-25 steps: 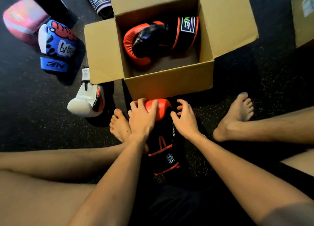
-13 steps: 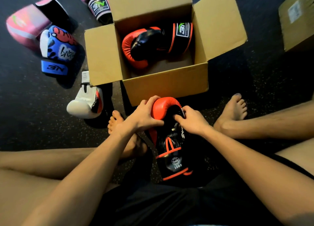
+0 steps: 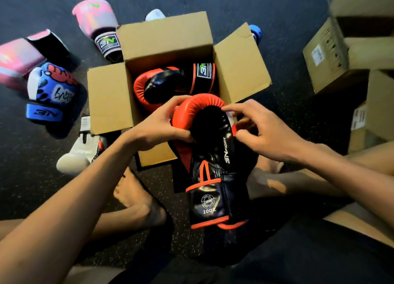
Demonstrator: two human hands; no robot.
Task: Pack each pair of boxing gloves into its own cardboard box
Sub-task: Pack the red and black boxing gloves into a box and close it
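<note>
We see through one wide-angle camera worn on the head, facing forward and steeply down. It sits close above our left hand (image 3: pixel 164 127) and right hand (image 3: pixel 268 134), which hold the red-and-black glove (image 3: pixel 213 151) mid-frame. Just beyond the hands lies the open cardboard box (image 3: pixel 108 98); nearer than them, our legs (image 3: pixel 319 179).

Showed only a dark floor (image 3: pixel 32 177) from edge to edge, matte and rubber-like, flecked all over with small pale specks. Looked greyer and faintly blue toward the far side, under soft light, and fell to near black closer in. Held blurred, soft-edged shadows beside whatever stood on it. Had a dull, even finish throughout, dimly lit overall.
</note>
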